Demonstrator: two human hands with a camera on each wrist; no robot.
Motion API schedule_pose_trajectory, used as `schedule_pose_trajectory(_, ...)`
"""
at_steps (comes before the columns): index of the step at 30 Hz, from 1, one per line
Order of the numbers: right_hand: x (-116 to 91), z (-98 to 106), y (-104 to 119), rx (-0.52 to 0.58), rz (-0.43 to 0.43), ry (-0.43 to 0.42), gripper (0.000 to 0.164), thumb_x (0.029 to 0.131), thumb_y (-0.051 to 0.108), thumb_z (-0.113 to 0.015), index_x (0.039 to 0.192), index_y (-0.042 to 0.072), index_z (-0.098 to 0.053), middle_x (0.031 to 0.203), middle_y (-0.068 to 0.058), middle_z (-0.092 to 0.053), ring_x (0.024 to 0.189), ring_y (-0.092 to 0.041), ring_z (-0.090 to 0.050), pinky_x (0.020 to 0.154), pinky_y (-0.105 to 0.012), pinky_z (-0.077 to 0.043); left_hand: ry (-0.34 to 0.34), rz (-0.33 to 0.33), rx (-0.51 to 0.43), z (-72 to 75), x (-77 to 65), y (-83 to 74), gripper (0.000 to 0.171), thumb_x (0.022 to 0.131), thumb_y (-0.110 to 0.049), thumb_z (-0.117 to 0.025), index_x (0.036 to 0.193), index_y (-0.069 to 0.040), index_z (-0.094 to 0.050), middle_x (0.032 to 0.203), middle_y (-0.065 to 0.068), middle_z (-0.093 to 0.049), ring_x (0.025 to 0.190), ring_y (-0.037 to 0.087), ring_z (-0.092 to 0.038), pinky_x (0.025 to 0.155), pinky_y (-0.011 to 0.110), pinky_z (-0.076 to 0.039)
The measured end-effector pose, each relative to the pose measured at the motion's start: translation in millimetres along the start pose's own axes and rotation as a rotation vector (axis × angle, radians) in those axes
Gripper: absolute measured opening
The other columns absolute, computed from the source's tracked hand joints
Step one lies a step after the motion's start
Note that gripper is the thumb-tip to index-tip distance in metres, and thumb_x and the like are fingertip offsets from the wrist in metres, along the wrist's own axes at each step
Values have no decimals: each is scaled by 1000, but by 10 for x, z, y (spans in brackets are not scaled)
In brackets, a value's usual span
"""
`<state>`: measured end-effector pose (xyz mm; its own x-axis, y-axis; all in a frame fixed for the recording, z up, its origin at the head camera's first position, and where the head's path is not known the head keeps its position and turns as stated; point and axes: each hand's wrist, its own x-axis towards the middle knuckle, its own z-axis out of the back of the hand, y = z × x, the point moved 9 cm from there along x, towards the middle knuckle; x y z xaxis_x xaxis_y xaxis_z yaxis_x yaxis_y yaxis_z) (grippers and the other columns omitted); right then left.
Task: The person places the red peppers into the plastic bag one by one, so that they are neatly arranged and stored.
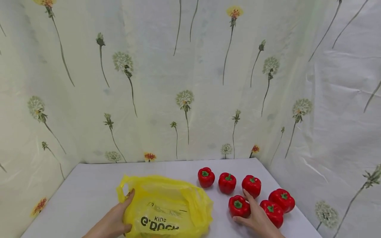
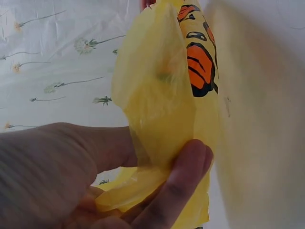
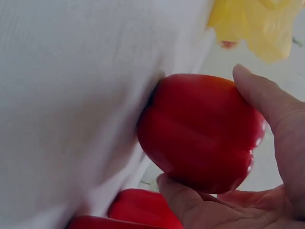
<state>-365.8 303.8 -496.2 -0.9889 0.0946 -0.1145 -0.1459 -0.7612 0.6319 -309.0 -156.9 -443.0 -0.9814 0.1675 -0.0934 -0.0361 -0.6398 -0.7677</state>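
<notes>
A yellow plastic bag (image 1: 166,205) with dark printed lettering lies on the table with its mouth spread open. At its left side my left hand (image 1: 120,211) grips the edge by the handle loop; thin yellow film passes between thumb and fingers (image 2: 174,191) in the left wrist view. My right hand (image 1: 257,215) holds a red bell pepper (image 1: 239,207) with a green stem, to the right of the bag. In the right wrist view, thumb and fingers span opposite sides of this pepper (image 3: 200,133), which sits close to the tabletop.
More red bell peppers stand around the right hand: two behind it (image 1: 206,177), one just beyond the fingertips (image 1: 251,185), and two to its right (image 1: 281,200). The white table (image 1: 98,185) ends against a dandelion-print curtain (image 1: 154,99) at the back and sides.
</notes>
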Motion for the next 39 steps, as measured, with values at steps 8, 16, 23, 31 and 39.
schedule_pose_trajectory(8, 24, -101, -68, 19, -35, -16, 124, 50, 47, -91, 147, 1, -29, 139, -26, -46, 121, -45, -48, 77, -51, -57, 63, -49, -63, -122, 15, 43, 115, 58, 15, -71, 154, 0, -9, 153, 35, -16, 94, 27, -58, 72, 30, -53)
schedule_pose_trajectory(16, 7, -115, -123, 48, -70, -17, 118, 51, 47, -91, 142, 0, -33, 134, -26, -50, 117, -44, -49, 77, -51, -57, -37, -69, 89, 57, 34, -47, 109, 59, 7, -76, 151, 5, -19, 145, 37, -34, 98, 30, -57, 69, 29, -53)
schedule_pose_trajectory(23, 8, -94, -138, 25, -92, -17, 118, 50, 49, -91, 141, -3, -34, 131, -27, -51, 114, -44, -51, 77, -52, -57, -17, -34, 70, 108, 89, -117, 94, 67, 7, -73, 149, 4, -27, 152, 28, -27, 133, 42, -39, 98, 49, -47)
schedule_pose_trajectory(31, 39, -144, -133, 45, -101, -10, 119, 51, 50, -90, 141, -2, -34, 131, -27, -50, 114, -43, -51, 78, -52, -56, 33, 46, 47, -38, 155, 64, 95, 66, 12, -72, 149, 3, -27, 152, 29, -28, 122, 41, -51, 88, 46, -53)
schedule_pose_trajectory(39, 107, -187, -120, 52, -127, 9, 126, 49, 52, -90, 145, -1, -28, 134, -26, -48, 116, -41, -50, 73, -48, -58, 1, -23, 100, 45, 182, 134, 95, 64, 10, -71, 148, 4, -29, 151, 28, -28, 131, 47, -40, 96, 52, -48)
